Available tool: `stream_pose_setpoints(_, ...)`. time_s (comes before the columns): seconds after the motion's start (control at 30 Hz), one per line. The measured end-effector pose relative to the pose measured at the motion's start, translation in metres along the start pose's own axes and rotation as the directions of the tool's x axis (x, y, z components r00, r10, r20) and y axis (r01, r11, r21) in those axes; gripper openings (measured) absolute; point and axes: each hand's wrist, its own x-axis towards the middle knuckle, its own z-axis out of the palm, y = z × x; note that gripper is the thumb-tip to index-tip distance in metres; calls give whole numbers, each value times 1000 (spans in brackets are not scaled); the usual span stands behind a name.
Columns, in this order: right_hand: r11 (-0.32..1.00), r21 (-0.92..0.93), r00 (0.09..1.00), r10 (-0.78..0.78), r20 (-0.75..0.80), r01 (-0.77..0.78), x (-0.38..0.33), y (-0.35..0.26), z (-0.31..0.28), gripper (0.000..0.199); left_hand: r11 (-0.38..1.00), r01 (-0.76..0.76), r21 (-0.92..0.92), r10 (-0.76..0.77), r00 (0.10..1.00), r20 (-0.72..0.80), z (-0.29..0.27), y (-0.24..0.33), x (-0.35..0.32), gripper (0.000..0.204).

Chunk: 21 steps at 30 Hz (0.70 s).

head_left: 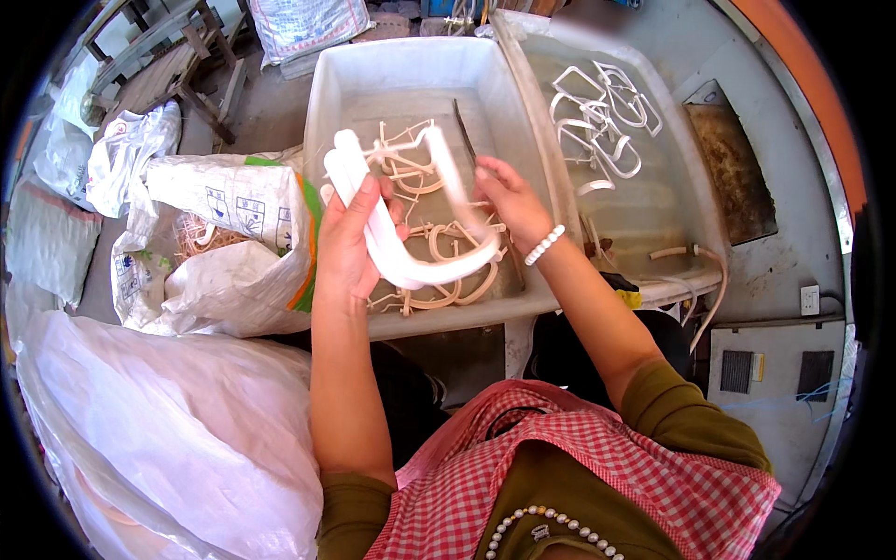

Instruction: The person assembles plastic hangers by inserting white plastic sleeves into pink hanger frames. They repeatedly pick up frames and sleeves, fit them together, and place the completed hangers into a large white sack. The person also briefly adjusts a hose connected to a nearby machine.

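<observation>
Several white U-shaped plastic handles [384,235] are bunched in my left hand [349,245], its fingers closed round one side of them. The far arm of the bunch is smeared by motion and rises towards my right hand [511,198]. My right fingers are bent together beside that arm; what they pinch is hidden. A thin dark rod [464,131] shows just beyond those fingertips, and I cannot tell whether it is held. Under my hands, peach-coloured moulded pieces [434,297] with thin runners lie in a white tub [322,103].
A second tub [667,224] to the right holds loose white handles [597,117] and a hose [674,252]. An open woven sack [233,187] with peach-coloured scraps stands left. Near it, a large translucent plastic bag [177,420] bulges beside me. A wooden bench [154,79] is at far left.
</observation>
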Motion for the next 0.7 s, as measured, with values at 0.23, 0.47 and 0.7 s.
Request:
stream_pose_setpoints(0.23,289,-657,634,-678,373,696,28,-12,40,48,998,66,25,-70,972,224,9,-7,-8,18)
stream_pose_setpoints(0.47,430,-490,602,-752,270,758,26,-11,54,22,928,81,363,-198,934,297,2,-3,-22,32)
stream_pose_setpoints(0.7,802,578,989,117,88,-147,43,-43,23,17,355,-353,866,-311,828,466,1,-41,-29,29)
